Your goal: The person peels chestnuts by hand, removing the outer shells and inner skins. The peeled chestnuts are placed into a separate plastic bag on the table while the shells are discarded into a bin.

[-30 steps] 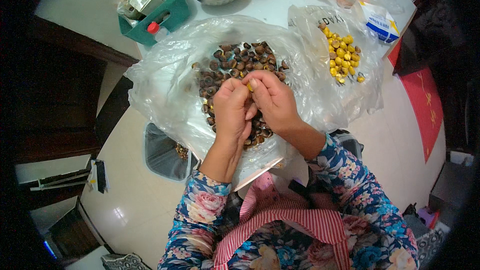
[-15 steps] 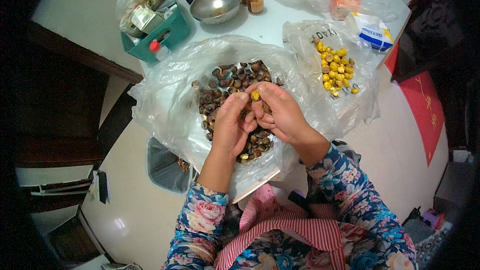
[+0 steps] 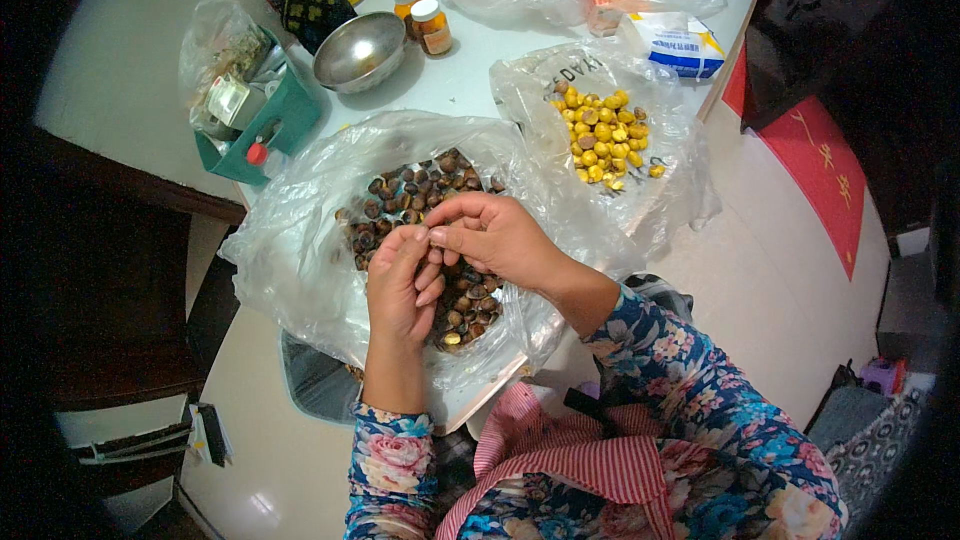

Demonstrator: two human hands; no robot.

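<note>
My left hand [image 3: 401, 280] and my right hand [image 3: 492, 237] meet over a pile of dark brown chestnuts [image 3: 470, 315] in their shells. Both hands are closed, thumbs and fingertips pinched together on one chestnut that the fingers now hide. The pile lies on a spread, clear plastic bag [image 3: 290, 240] on the white table. To the right, peeled yellow chestnuts [image 3: 603, 135] rest on a second plastic bag [image 3: 520, 90], a few with brown skin on them.
Behind the bags stand a metal bowl [image 3: 360, 52], jars with white lids [image 3: 432, 28] and a teal basket [image 3: 290, 120]. A red-capped bottle [image 3: 264, 160] is beside the basket. A blue-and-white packet [image 3: 680, 44] lies at the far right. Below the table's left edge sits a lined bin [image 3: 310, 380].
The view has shifted, so the table things appear further left. The yellow chestnut seen between my fingertips is now hidden, and my right hand has turned over the left fingertips.
</note>
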